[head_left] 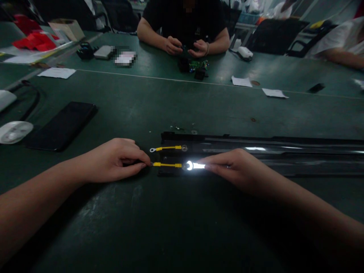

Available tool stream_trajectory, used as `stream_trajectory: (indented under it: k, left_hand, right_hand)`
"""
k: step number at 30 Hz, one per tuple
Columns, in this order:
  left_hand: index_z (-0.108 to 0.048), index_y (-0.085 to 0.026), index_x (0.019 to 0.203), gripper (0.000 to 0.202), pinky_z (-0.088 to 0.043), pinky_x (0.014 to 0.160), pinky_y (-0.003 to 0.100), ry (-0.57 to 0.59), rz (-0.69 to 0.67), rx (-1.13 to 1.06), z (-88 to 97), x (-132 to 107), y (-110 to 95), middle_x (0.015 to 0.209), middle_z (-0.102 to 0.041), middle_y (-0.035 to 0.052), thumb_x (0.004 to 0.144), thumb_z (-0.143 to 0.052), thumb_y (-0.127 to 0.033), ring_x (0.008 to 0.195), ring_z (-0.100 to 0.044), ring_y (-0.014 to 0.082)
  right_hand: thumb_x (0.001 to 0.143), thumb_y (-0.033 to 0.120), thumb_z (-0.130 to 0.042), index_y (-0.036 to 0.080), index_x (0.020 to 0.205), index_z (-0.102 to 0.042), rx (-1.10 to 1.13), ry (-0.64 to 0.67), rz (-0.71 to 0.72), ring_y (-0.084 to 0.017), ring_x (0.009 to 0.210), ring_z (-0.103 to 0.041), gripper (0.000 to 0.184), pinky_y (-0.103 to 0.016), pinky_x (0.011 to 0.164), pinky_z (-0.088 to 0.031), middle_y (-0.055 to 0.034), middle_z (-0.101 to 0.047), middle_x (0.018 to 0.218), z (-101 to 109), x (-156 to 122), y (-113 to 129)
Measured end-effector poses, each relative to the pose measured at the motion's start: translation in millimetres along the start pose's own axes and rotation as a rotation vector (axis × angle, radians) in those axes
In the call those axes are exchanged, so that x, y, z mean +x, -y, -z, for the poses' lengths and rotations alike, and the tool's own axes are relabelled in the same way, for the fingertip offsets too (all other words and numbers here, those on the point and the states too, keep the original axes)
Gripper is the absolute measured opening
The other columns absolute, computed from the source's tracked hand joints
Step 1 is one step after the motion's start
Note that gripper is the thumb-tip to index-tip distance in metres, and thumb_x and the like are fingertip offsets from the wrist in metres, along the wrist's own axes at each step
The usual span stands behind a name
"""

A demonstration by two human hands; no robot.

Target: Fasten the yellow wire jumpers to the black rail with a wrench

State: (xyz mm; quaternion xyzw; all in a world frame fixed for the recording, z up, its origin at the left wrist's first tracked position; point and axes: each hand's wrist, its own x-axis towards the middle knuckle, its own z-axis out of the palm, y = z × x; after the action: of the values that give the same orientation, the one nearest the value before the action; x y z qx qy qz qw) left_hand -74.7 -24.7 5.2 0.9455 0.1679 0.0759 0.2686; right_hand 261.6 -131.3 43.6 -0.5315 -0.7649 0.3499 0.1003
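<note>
Left hand (113,159) pinches yellow wire (167,165); right hand (233,168) holds wrench (195,165) (probably; glaring).

polished metal is seen on the small wrench (195,165), glaring white. the yellow lead (167,165) is sheathed in smooth plastic. the black rail (270,149) is finished glossy, and the green table (170,227) is covered matt, scuffed pale in patches.

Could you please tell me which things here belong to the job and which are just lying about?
In use: left hand, right hand, spanner, near yellow wire, far yellow wire, black rail.
Lying about: flat black slab, white disc, paper slips.
</note>
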Motion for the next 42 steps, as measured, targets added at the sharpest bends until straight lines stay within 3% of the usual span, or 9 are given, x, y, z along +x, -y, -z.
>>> stream_trajectory:
  k: [12, 15, 17, 19, 26, 31, 34, 39, 42]
  left_hand:
    - [-0.074, -0.027, 0.111, 0.020, -0.045, 0.064, 0.024, 0.012, 0.016, -0.009, 1.2, -1.4, 1.2, 0.086, -0.074, -0.0004, 0.097, -0.059, -0.026, 0.074, -0.063, 0.0139]
    - [-0.074, -0.027, 0.111, 0.021, -0.045, 0.064, 0.024, 0.016, 0.012, -0.001, 0.6, -0.7, 1.5, 0.087, -0.074, -0.0003, 0.098, -0.058, -0.025, 0.074, -0.063, 0.0137]
    - [-0.074, -0.026, 0.111, 0.021, -0.045, 0.064, 0.024, 0.016, 0.009, 0.002, 0.1, -0.1, 1.3, 0.086, -0.074, -0.0001, 0.098, -0.058, -0.025, 0.073, -0.063, 0.0138]
    - [-0.075, -0.026, 0.110, 0.021, -0.045, 0.064, 0.025, 0.011, 0.011, 0.002, -0.1, 0.2, 0.9, 0.085, -0.074, 0.0002, 0.098, -0.058, -0.025, 0.072, -0.063, 0.0140]
    - [-0.075, -0.026, 0.108, 0.020, -0.046, 0.063, 0.023, -0.011, 0.004, 0.007, 0.5, 0.9, -0.1, 0.084, -0.074, 0.0000, 0.097, -0.059, -0.025, 0.072, -0.063, 0.0135]
    - [-0.075, -0.025, 0.108, 0.020, -0.045, 0.063, 0.023, -0.015, 0.006, 0.013, -0.1, 0.1, 0.9, 0.085, -0.073, 0.0001, 0.096, -0.060, -0.026, 0.072, -0.063, 0.0132]
    - [-0.075, -0.025, 0.108, 0.020, -0.045, 0.064, 0.024, -0.020, 0.014, 0.010, -0.9, -1.0, 1.3, 0.084, -0.073, 0.0002, 0.096, -0.060, -0.027, 0.072, -0.063, 0.0134]
    - [-0.075, -0.024, 0.107, 0.019, -0.044, 0.064, 0.024, -0.023, 0.020, 0.009, -2.0, -0.5, 1.3, 0.083, -0.073, 0.0004, 0.097, -0.059, -0.027, 0.071, -0.062, 0.0139]
    - [-0.074, -0.023, 0.108, 0.019, -0.044, 0.064, 0.024, -0.008, 0.026, 0.013, -1.9, -0.2, 1.2, 0.085, -0.073, 0.0008, 0.097, -0.059, -0.027, 0.073, -0.062, 0.0142]
  right_hand:
    - [0.098, 0.023, -0.055, 0.025, 0.122, -0.076, 0.006, 0.003, -0.008, -0.022, 0.103, -0.075, 0.032, -0.037, 0.090, -0.059, -0.0037, -0.080, 0.118, 0.6, -0.3, 2.8]
    - [0.096, 0.025, -0.057, 0.023, 0.121, -0.075, -0.045, 0.000, -0.053, -0.021, 0.086, -0.075, 0.031, -0.032, 0.073, -0.058, -0.0044, -0.081, 0.104, 2.4, -1.8, 9.0]
    - [0.093, 0.026, -0.060, 0.023, 0.119, -0.073, -0.077, -0.017, -0.094, -0.017, 0.065, -0.068, 0.030, -0.027, 0.056, -0.050, -0.0010, -0.076, 0.083, 5.1, -3.4, 12.6]
    - [0.090, 0.027, -0.063, 0.024, 0.113, -0.072, -0.072, -0.044, -0.093, -0.014, 0.056, -0.061, 0.025, -0.024, 0.050, -0.043, 0.0029, -0.069, 0.071, 8.1, -4.1, 15.9]
    - [0.087, 0.026, -0.068, 0.024, 0.088, -0.076, 0.028, -0.018, -0.032, -0.017, 0.080, -0.070, 0.009, -0.028, 0.073, -0.052, 0.0004, -0.077, 0.089, 8.7, 2.6, 29.1]
    - [0.088, 0.028, -0.070, 0.024, 0.087, -0.079, 0.115, -0.060, -0.084, -0.017, 0.078, -0.070, 0.009, -0.029, 0.070, -0.052, 0.0004, -0.077, 0.086, 7.8, 3.8, 31.7]
    - [0.088, 0.036, -0.072, 0.024, 0.087, -0.077, 0.207, -0.102, -0.128, -0.016, 0.068, -0.067, 0.013, -0.026, 0.059, -0.048, 0.0013, -0.074, 0.077, 14.0, 0.9, 28.7]
    - [0.092, 0.045, -0.065, 0.022, 0.081, -0.071, -0.024, -0.305, -0.094, -0.016, 0.060, -0.059, 0.026, -0.027, 0.053, -0.039, 0.0005, -0.066, 0.067, 25.7, -3.3, 31.9]
    - [0.095, 0.044, -0.061, 0.022, 0.084, -0.069, -0.101, -0.263, -0.075, -0.016, 0.061, -0.058, 0.026, -0.027, 0.053, -0.037, 0.0002, -0.065, 0.069, 23.8, -1.4, 36.5]
